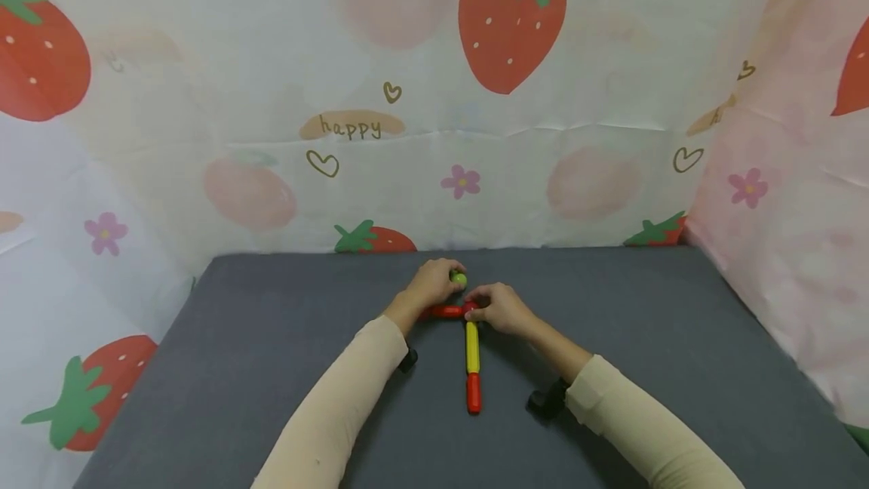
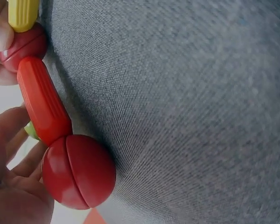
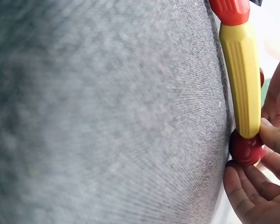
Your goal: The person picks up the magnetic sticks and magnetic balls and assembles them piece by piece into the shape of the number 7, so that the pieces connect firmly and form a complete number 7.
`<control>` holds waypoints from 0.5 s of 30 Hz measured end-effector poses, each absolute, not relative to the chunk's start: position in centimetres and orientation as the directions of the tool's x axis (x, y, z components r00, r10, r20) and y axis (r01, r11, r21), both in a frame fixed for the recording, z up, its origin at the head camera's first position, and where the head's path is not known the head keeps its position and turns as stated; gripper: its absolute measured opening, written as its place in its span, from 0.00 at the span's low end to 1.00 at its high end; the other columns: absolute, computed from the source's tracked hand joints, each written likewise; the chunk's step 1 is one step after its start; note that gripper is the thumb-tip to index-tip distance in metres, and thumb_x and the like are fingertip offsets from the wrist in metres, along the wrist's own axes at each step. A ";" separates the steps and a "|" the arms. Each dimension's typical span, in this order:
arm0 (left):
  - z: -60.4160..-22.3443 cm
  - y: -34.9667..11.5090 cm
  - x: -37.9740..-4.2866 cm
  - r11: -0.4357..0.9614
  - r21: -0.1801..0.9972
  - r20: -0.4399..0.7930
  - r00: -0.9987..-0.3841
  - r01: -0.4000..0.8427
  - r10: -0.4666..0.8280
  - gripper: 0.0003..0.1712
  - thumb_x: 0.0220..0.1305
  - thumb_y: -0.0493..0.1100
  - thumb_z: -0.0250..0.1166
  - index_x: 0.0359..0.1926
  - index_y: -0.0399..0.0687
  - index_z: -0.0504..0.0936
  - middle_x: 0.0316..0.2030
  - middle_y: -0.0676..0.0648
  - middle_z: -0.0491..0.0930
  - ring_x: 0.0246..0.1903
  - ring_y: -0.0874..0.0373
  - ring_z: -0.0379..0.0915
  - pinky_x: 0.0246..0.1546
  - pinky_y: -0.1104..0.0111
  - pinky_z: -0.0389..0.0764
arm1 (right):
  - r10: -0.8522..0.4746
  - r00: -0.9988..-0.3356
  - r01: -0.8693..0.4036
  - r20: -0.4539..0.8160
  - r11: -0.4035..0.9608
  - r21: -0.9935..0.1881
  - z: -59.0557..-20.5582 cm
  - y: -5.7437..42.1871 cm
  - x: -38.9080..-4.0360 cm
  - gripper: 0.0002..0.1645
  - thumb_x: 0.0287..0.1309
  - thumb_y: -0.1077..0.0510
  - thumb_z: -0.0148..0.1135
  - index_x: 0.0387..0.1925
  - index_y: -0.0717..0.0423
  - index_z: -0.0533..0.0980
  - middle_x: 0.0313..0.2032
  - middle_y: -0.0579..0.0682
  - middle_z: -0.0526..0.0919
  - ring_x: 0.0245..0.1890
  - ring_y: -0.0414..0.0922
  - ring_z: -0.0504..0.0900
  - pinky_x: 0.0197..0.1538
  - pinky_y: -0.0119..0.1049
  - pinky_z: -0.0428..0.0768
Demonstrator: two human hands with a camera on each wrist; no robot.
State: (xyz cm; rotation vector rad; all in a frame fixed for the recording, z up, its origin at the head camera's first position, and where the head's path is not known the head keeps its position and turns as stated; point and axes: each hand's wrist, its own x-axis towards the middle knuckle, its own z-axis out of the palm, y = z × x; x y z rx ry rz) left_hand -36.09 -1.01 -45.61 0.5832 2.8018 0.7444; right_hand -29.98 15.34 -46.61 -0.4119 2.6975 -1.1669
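Note:
My left hand (image 1: 433, 283) holds a small green ball (image 1: 459, 279) in its fingers, just beyond the joined toy pieces. The right hand (image 1: 504, 309) pinches a red ball (image 3: 246, 148) with a groove around it, which forms a corner. From that ball a ribbed yellow stick (image 1: 472, 348) runs toward me, followed by a red stick (image 1: 473, 393). Leftward from the same ball goes another red stick (image 2: 44, 102). At its far end sits a second grooved red ball (image 2: 79, 172), close under the left hand and mostly hidden in the head view.
Everything lies on a dark grey cloth-covered table (image 1: 271, 376). A white curtain (image 1: 271, 96) printed with strawberries hangs behind it and at both sides. Black wrist cameras (image 1: 546, 402) sit low beside the forearms, near the cloth.

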 end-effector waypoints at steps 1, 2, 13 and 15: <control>-45.6 -1.0 -36.1 0.796 0.516 -0.079 -0.907 0.317 0.413 0.20 0.68 0.46 0.63 0.59 0.50 0.79 0.52 0.45 0.81 0.49 0.49 0.77 0.51 0.58 0.78 | -0.315 -0.948 -0.178 -0.052 0.657 -0.732 -46.6 15.4 -30.0 0.17 0.58 0.60 0.67 0.49 0.62 0.81 0.41 0.54 0.87 0.35 0.42 0.82 0.36 0.34 0.79; -45.6 -1.0 -36.2 0.792 0.526 -0.083 -0.909 0.309 0.409 0.20 0.67 0.45 0.63 0.59 0.49 0.79 0.52 0.45 0.81 0.49 0.49 0.77 0.51 0.58 0.78 | -0.309 -0.949 -0.171 -0.057 0.659 -0.732 -46.6 15.4 -30.0 0.17 0.58 0.60 0.67 0.50 0.61 0.81 0.42 0.54 0.87 0.36 0.43 0.82 0.36 0.34 0.79; -45.5 -1.6 -36.0 0.709 0.650 -0.069 -0.908 0.274 0.414 0.21 0.66 0.44 0.65 0.59 0.45 0.79 0.53 0.42 0.82 0.50 0.48 0.77 0.51 0.60 0.79 | -0.299 -0.953 -0.161 -0.058 0.656 -0.737 -46.7 15.3 -30.0 0.18 0.58 0.59 0.68 0.49 0.62 0.81 0.43 0.55 0.86 0.37 0.43 0.81 0.36 0.34 0.79; -45.2 -1.7 -35.8 0.685 0.674 -0.056 -0.906 0.276 0.421 0.22 0.66 0.44 0.65 0.59 0.43 0.78 0.54 0.41 0.81 0.50 0.48 0.78 0.50 0.60 0.79 | -0.295 -0.954 -0.153 -0.064 0.655 -0.740 -46.7 15.3 -30.1 0.18 0.58 0.59 0.68 0.49 0.61 0.81 0.43 0.55 0.86 0.37 0.43 0.81 0.36 0.33 0.79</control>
